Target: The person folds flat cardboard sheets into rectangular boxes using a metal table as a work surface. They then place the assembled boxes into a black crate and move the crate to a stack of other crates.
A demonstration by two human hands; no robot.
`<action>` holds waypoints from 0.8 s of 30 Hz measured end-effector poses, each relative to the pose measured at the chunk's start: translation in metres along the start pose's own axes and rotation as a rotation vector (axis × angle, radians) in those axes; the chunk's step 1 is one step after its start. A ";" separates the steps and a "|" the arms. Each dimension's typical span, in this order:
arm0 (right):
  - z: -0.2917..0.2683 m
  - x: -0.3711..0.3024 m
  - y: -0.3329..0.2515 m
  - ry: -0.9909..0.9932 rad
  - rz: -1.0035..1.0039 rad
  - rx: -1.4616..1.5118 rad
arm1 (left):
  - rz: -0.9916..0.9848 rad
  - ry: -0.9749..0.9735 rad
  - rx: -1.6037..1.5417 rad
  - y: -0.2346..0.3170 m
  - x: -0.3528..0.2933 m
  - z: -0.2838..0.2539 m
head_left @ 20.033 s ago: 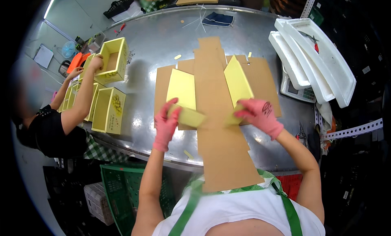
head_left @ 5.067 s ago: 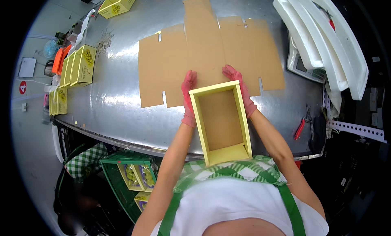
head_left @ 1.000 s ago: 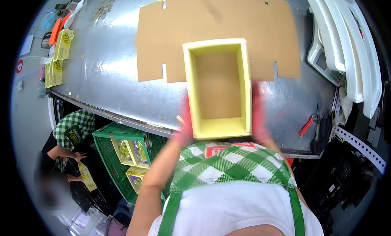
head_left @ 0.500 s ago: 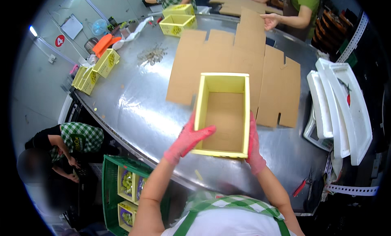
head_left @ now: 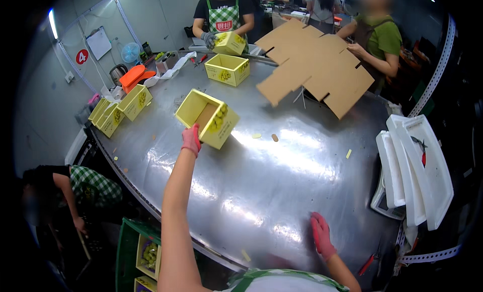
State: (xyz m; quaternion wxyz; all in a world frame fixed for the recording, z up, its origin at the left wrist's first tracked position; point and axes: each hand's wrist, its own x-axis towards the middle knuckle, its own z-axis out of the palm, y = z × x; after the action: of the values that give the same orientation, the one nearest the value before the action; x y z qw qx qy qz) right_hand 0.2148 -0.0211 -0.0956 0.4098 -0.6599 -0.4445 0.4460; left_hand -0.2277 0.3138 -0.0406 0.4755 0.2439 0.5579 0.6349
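My left hand (head_left: 191,140), in a pink glove, reaches out over the table and grips the near edge of a yellow open-topped carton (head_left: 221,128). The carton is tilted, its brown inside partly showing and a green grape picture on its side. Closer to my body, my right hand (head_left: 322,235), also gloved in pink, is over the metal table (head_left: 282,191) with fingers stretched out and nothing in it. Beyond my carton, another yellow carton (head_left: 227,73) stands open on the table.
Across the table a person holds up a flat cardboard blank (head_left: 322,60); another handles a yellow carton (head_left: 230,43). More cartons (head_left: 135,103) stand at the left edge. White foam trays (head_left: 420,171) are stacked at right, red-handled pliers (head_left: 369,264) below. A green crate (head_left: 126,251) holds boxed grapes.
The carton has gone from between both my hands to the far left, now tilted in my left hand alone. My right hand released it and drew back. The cardboard blank moved away, lifted off the table.
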 end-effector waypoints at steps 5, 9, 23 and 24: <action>-0.008 -0.008 -0.016 0.042 0.028 0.007 | 0.124 -0.089 0.030 -0.029 0.021 0.037; -0.006 -0.014 0.001 0.046 -0.003 -0.019 | 0.290 -0.027 0.458 -0.087 -0.006 0.035; -0.021 -0.100 0.033 -0.020 -0.534 -0.837 | 0.754 -0.694 1.477 -0.134 -0.400 -0.021; -0.023 -0.102 0.032 -0.053 -0.523 -0.888 | 0.798 -0.658 1.487 -0.137 -0.403 -0.018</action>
State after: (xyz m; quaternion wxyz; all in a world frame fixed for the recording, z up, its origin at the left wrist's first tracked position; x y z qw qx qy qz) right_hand 0.2229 -0.1304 -0.0961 0.1766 -0.6257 -0.7513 0.1136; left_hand -0.0244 -0.0582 -0.0848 0.0753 0.8325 0.5341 0.1264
